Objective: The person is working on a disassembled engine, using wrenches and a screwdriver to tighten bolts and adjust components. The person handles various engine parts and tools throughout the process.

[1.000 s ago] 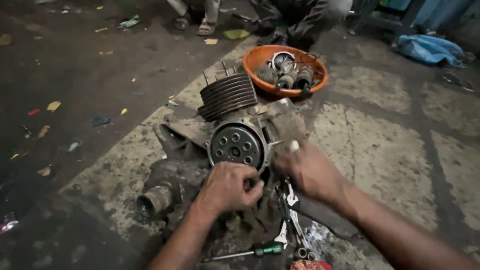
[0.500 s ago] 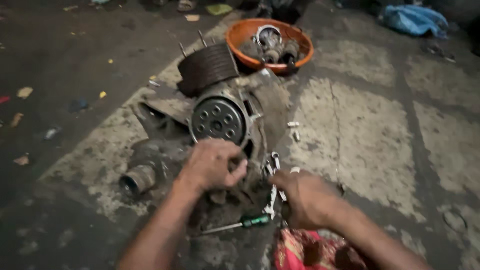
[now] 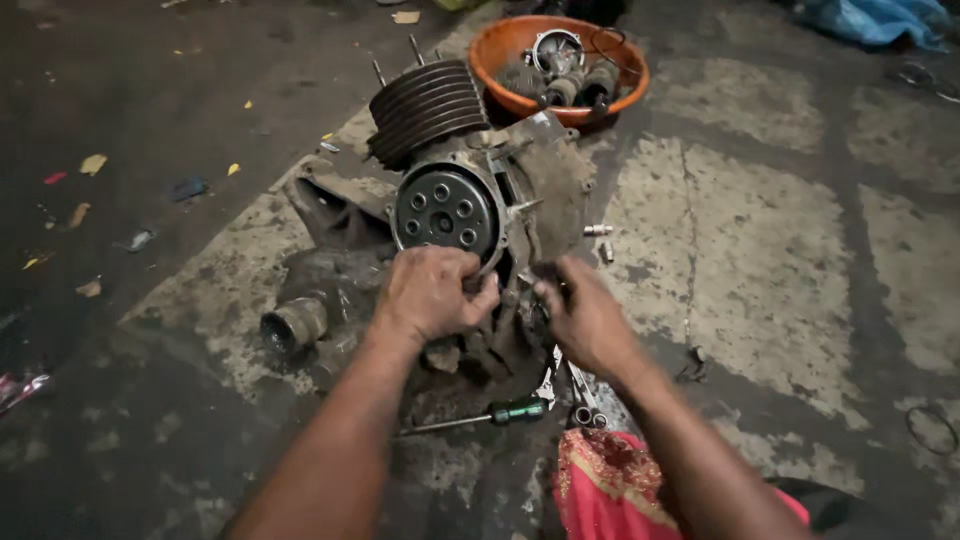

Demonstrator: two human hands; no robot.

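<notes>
A greasy engine block [image 3: 520, 190] lies on the concrete floor, with a finned cylinder [image 3: 425, 108] at its far end and a round holed clutch plate [image 3: 443, 213] facing me. My left hand [image 3: 430, 295] grips the lower rim of the engine case just below the plate. My right hand [image 3: 585, 320] touches the case's near right side; its fingertips are curled against the metal, and whether they hold a small part is hidden.
An orange bowl [image 3: 500, 45] holding engine parts sits beyond the engine. A green-handled screwdriver [image 3: 490, 415], sockets and wrenches [image 3: 585, 400] lie near my forearms. A red patterned cloth [image 3: 610, 480] is at the bottom. Loose bolts [image 3: 598, 232] rest on the floor beside the engine.
My right hand came up from the tools on the floor to the engine's near right side. My left hand stayed on the case. The camera view shifted slightly.
</notes>
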